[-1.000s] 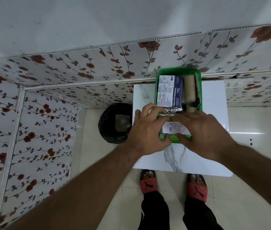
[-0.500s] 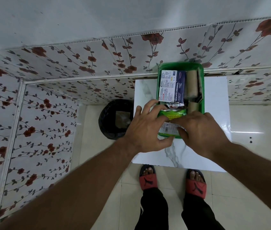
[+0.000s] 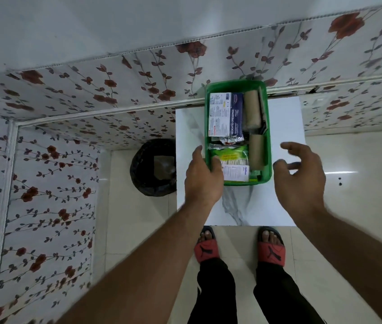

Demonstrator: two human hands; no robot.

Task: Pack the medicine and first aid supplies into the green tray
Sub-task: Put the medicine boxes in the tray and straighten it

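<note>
On the tabletop (image 3: 286, 127): tray (image 3: 268, 136) full, hands at either side.
L hand (image 3: 203, 181) pinches tray's left rim; R hand (image 3: 300, 181) spread wide, just off right wall. Inside: green packet (image 3: 229, 155) near, dressings box (image 3: 226, 114) far, rolls (image 3: 252, 111) along right.

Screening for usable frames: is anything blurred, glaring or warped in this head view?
Head view: the right hand is motion-smeared, the left hand at the green plastic tray sharper; the blue-and-white dressings box print reads clearly; a glare streak lies on the glossy floor tiles; wide-angle stretch swells the forearms toward the bottom edge.
</note>
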